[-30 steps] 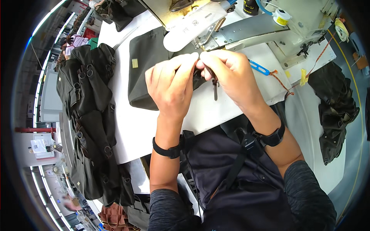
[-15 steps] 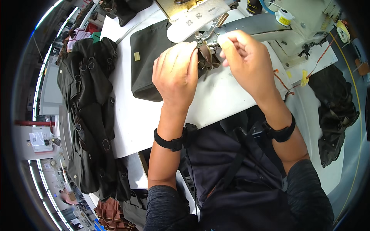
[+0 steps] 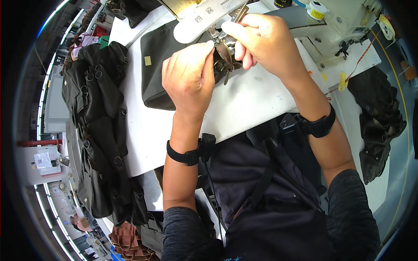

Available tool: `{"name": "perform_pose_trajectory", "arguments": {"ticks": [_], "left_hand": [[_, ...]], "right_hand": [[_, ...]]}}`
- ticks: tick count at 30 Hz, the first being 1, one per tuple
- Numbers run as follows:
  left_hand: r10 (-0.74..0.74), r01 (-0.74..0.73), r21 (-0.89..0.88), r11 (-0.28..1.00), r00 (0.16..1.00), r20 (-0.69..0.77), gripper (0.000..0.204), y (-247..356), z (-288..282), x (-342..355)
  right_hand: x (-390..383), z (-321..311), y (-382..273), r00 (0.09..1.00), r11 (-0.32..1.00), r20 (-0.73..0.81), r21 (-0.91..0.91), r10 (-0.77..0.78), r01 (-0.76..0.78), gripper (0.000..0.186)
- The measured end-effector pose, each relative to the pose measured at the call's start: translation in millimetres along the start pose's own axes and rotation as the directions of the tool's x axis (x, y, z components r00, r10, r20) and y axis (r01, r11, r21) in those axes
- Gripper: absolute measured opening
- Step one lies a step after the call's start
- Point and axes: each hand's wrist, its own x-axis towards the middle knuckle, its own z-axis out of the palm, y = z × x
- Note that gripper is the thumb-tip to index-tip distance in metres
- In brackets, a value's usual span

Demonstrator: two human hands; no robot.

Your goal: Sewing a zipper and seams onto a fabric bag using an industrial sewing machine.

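Note:
My left hand (image 3: pixel 187 76) is closed, fingertips pinched at the edge of a brown strap with brass zipper teeth (image 3: pixel 225 54), beside the sewing machine's presser area (image 3: pixel 215 35). My right hand (image 3: pixel 270 48) is curled higher up on the other side, thumb and forefinger at the metal parts by the needle; what they grip is hidden. A dark olive bag (image 3: pixel 156 80) with a small tan label (image 3: pixel 147 60) lies under the machine, left of my hands. Dark metal hardware (image 3: pixel 227 74) dangles from the strap. A white oval plate (image 3: pixel 187 30) hangs just above.
Piled dark bags with rings (image 3: pixel 96 126) line the left of the white table (image 3: pixel 139 139). More dark fabric (image 3: pixel 374 122) lies at right. A white oiler (image 3: pixel 316 11) stands by the machine body (image 3: pixel 344 26). Brown bags (image 3: pixel 128 239) sit lower left; distant people (image 3: pixel 80 222) appear at the left.
My right hand has risen toward the top edge, its fingers moving from the strap to the metal parts by the needle. My left hand has shifted slightly up, still pinched near the strap.

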Motion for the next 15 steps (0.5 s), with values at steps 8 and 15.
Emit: {"name": "perform_pose_trajectory", "arguments": {"ticks": [8,15], "left_hand": [[-0.017,0.017,0.010,1.000,1.000,-0.003,0.020,2.9,-1.6,0.0],[-0.010,0.009,0.072,0.997,1.000,0.024,0.022,5.9,-4.2,1.9]], "right_hand": [[0.3,0.6,1.4,1.000,1.000,0.006,0.031,0.005,-0.005,0.029],[-0.4,-0.4,-0.3,1.000,0.999,0.010,0.045,0.006,-0.007,0.030]]}}
